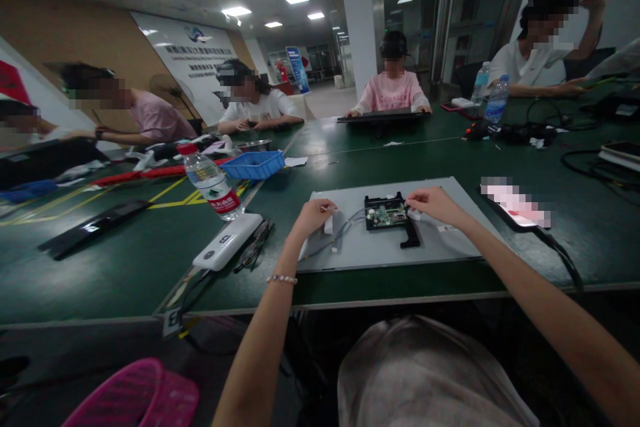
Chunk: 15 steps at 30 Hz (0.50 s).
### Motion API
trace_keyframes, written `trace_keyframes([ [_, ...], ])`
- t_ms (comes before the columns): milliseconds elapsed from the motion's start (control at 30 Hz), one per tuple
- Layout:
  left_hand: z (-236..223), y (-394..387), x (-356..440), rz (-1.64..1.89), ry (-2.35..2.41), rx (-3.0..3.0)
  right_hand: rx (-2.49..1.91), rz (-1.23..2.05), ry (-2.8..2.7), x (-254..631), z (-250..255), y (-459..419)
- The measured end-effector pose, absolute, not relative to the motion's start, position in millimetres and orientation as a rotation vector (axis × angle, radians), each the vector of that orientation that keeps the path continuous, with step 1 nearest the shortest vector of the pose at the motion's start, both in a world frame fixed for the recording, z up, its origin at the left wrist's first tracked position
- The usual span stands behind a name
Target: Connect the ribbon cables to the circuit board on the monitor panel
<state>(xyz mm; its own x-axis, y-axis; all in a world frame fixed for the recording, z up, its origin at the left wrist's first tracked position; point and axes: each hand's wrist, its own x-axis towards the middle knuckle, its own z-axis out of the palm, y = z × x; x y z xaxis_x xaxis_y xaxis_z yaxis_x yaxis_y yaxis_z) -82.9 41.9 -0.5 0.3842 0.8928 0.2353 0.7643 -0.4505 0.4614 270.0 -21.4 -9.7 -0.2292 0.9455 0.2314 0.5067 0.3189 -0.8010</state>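
Note:
A grey flat panel (360, 252) lies in front of me. On it sits a green circuit board (387, 215) in a black frame, with a black bracket arm (411, 239) sticking out toward me. Grey wires (345, 230) run from the board's left side. My left hand (316, 215), wearing a bead bracelet, is closed over the panel's left part, with a small white strip (329, 224) at its fingertips. At the right edge of the board, my right hand (434, 205) is closed in a pinch; what is between its fingers is too small to make out.
Left of the panel are a white power bank (227, 242), glasses (254, 245), a water bottle (213, 180) and a blue tray (255, 165). A phone (517, 203) with a cable lies to the right. Several people sit around the green table (320, 147).

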Motion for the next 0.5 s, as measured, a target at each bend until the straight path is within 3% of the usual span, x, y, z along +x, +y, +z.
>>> trace_keyframes([
  [267, 17, 30, -77, 1.231, 1.314, 1.846, -1.288, 0.667, -1.871, 267, -4, -25],
  [500, 6, 6, -50, 1.042, 1.406, 2.098, -1.266, 0.508, -1.971, 250, 7, -32],
])
